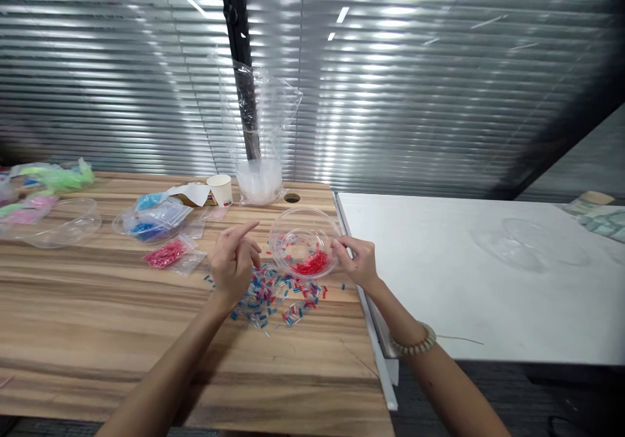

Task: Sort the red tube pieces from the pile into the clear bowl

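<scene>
My right hand (355,260) pinches the rim of a clear round plastic bowl (303,219), which is tilted above the table. Red bead tubes (312,263) are gathered in the bowl's lower right part. Below and left of the bowl, a loose pile of blue, red and clear tubes (266,294) lies spread on the wooden table (273,372). My left hand (234,261) hovers at the pile's left edge, its index finger stretched out and the other fingers partly curled, with nothing visible in it.
A small bag of red pieces (166,253), a bag with blue pieces (151,225) and a paper cup (220,190) are on the left. Behind stands a bag of stacked bowls (260,180). Clear lids (527,245) lie on the white table (439,281).
</scene>
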Demonstrator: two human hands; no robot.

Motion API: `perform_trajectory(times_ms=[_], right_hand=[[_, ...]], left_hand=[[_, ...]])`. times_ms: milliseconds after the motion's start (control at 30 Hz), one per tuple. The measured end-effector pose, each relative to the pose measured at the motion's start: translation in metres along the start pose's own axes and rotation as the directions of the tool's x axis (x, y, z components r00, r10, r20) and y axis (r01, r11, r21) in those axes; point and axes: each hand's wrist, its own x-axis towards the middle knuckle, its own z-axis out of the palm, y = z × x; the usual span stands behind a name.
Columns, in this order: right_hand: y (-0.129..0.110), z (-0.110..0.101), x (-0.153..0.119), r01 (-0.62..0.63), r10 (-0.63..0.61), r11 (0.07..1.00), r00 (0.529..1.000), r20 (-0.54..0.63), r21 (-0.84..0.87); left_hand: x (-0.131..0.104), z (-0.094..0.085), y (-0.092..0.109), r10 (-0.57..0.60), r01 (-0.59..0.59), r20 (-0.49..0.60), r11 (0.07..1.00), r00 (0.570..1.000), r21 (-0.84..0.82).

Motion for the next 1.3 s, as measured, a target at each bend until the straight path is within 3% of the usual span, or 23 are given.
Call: perform_trajectory(times_ms=[167, 267, 433, 567, 633, 767, 833, 967, 1133, 1300], right_hand=[[-0.001, 0.000, 0.000, -0.013, 0.013, 1.000, 1.000, 0.012, 0.003], [-0.001, 0.000, -0.001, -0.017, 0.017, 1.000, 1.000, 0.019, -0.011], [-0.002, -0.001, -0.001, -0.002, 0.002, 1.000, 1.000, 0.015, 0.003], [-0.003, -0.001, -0.001, -0.005, 0.005, 1.000, 1.000, 0.029, 0.008], [-0.005, -0.001, -0.002, 0.007, -0.007, 1.000, 0.999, 0.033, -0.002], [-0.010, -0.001, -0.003, 0.101, -0.100, 0.994, 0.995, 0.018, -0.030], [-0.012, -0.001, -0.003, 0.138, -0.138, 0.989, 0.990, 0.009, -0.053], [-0.013, 0.001, -0.005, 0.159, -0.156, 0.983, 0.987, 0.041, -0.092], [-0.013, 0.005, -0.009, 0.212, -0.203, 0.973, 0.974, 0.097, -0.086], [-0.013, 0.006, -0.010, 0.247, -0.232, 0.964, 0.963, 0.139, -0.102]], left_hand=[[0.002, 0.001, 0.008, -0.189, 0.179, -0.078, 0.977, 0.979, -0.117], [0.002, 0.002, 0.010, -0.227, 0.220, -0.067, 0.971, 0.972, -0.095], [-0.003, 0.003, 0.008, -0.090, 0.090, -0.005, 0.996, 0.996, -0.009], [-0.005, 0.001, 0.012, 0.131, -0.133, 0.022, 0.987, 0.991, 0.087], [-0.004, 0.002, 0.016, 0.269, -0.283, 0.120, 0.951, 0.956, 0.126], [-0.001, 0.006, 0.022, 0.402, -0.473, 0.418, 0.877, 0.815, 0.079], [0.000, 0.008, 0.023, 0.380, -0.483, 0.532, 0.873, 0.757, 0.064], [-0.001, 0.008, 0.023, 0.275, -0.423, 0.677, 0.904, 0.683, 0.059], [-0.007, 0.014, 0.021, 0.286, -0.415, 0.765, 0.909, 0.577, -0.028], [-0.014, 0.025, 0.016, 0.208, -0.423, 0.831, 0.905, 0.516, 0.037]])
